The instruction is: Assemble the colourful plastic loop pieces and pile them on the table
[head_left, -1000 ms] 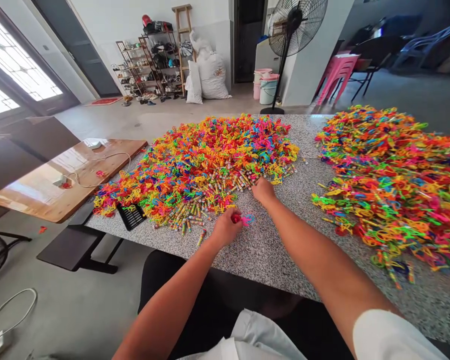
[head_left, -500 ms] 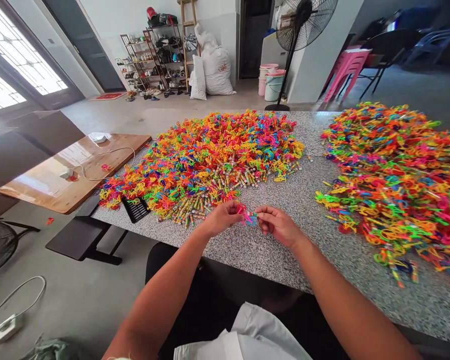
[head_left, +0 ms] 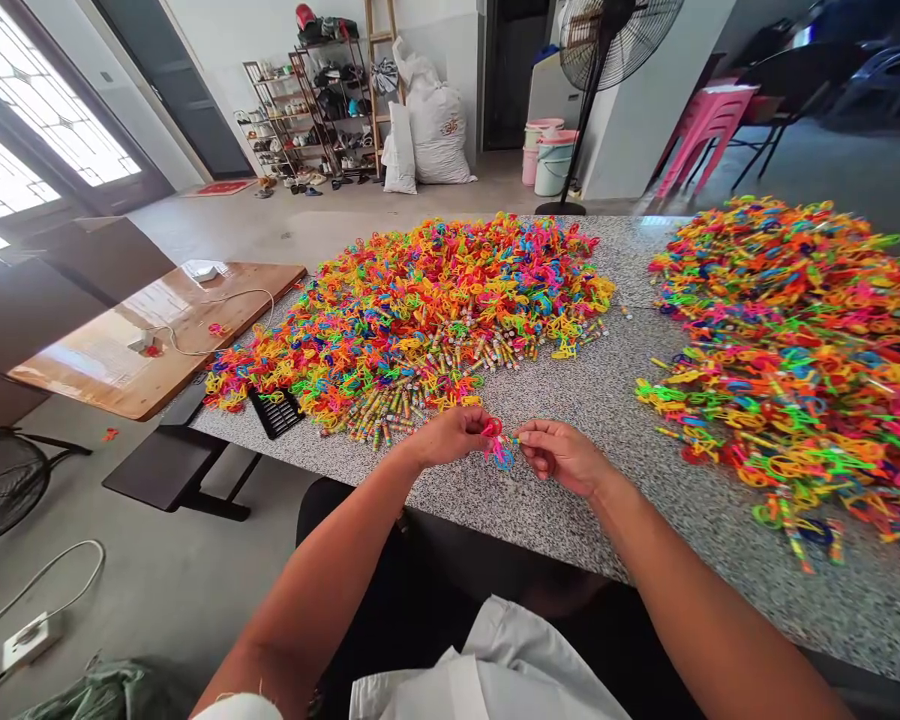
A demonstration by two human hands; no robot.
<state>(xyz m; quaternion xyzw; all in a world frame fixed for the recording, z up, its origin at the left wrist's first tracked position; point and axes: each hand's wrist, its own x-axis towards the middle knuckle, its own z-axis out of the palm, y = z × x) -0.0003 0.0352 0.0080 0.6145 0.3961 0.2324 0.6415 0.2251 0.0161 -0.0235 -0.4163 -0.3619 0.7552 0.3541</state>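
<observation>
Near the front edge of the speckled stone table (head_left: 465, 495), my left hand (head_left: 456, 436) pinches a few small looped plastic pieces (head_left: 499, 450), pink, red and blue. Facing it, my right hand (head_left: 559, 455) pinches a thin, short stick-like piece (head_left: 522, 438) whose end meets the loops; its exact kind is too small to tell. Behind my hands spreads a large heap of colourful looped plastic pieces (head_left: 450, 270). Short patterned tubes (head_left: 390, 412) lie along its front. To the right is a second heap (head_left: 802, 350), where similar loops are joined with patterned sticks.
A black slotted tray (head_left: 274, 412) sits at the table's left edge. Beyond it stands a wooden board table (head_left: 150, 350) with a cable. A standing fan (head_left: 589, 100), white sacks (head_left: 439, 130), buckets (head_left: 555, 165), pink stools (head_left: 709, 135) and shoe racks (head_left: 307, 110) are farther back.
The view has shifted slightly. My hands stay close together, and the blue loop now shows more clearly below the pink ones. Both heaps look the same.
</observation>
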